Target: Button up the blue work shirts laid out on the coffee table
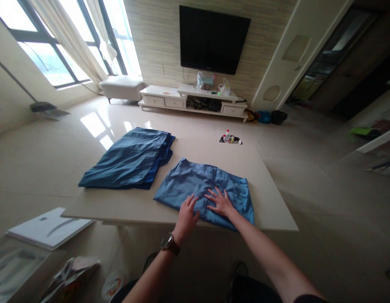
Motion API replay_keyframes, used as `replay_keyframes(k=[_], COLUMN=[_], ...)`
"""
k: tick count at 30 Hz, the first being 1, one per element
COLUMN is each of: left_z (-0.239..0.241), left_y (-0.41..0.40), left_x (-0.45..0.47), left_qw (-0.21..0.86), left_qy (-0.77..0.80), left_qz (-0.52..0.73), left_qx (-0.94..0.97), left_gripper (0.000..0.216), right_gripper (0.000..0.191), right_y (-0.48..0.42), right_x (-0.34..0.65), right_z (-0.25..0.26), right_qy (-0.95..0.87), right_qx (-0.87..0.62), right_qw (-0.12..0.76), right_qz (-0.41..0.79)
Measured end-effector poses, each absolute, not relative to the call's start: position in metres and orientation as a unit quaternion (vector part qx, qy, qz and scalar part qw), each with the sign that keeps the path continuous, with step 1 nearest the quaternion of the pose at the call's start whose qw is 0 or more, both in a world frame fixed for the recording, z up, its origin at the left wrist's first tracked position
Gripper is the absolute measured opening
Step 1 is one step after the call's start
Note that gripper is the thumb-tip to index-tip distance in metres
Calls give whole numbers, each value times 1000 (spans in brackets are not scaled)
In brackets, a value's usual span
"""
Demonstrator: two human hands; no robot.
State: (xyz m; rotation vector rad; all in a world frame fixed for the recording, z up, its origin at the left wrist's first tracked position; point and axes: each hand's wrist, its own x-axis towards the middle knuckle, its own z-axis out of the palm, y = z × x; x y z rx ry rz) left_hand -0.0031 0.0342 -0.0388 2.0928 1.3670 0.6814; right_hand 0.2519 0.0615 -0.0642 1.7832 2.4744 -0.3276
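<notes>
A folded blue garment [185, 181] lies flat near the front edge of the table, with a banded far edge and a small tab at each far corner. My right hand [220, 203] rests on its middle, palm down with fingers spread. Beside it, my left hand [188, 213] lies over the garment's near edge with fingers stretched out; a watch [170, 243] is on that wrist. Farther left on the same table is a second folded garment [125, 160], darker blue, with a brighter blue layer showing along its right side. Neither hand touches that one.
The pale table [271, 206] has a small cluster of items, among them a red-capped bottle [227, 135], at its far side. On the floor at left are a white flat box [49, 227] and a plastic bag [71, 273]. A TV cabinet [174, 102] stands by the far wall.
</notes>
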Motion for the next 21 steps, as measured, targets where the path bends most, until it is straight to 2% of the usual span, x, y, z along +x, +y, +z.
replay_keyframes(k=[7,13,17,21], left_z=[-31,-12,-8,-3], left_y=[13,15,16,15], left_x=[9,13,11,14], left_qw=[332,348,358,367], left_qy=[471,473,485,486], left_qz=[254,262,253,251], left_qx=[776,766,757,752], left_gripper=[45,40,38,31], right_gripper=[62,63,66,65], right_y=[61,89,72,26], right_x=[285,317,322,312], right_z=[-83,-66,-58,-77], right_qy=[706,528,574,634], right_qx=[703,840,816,771], right_qw=[13,-14,-34,13], right_qz=[-91,-121,-49,-59])
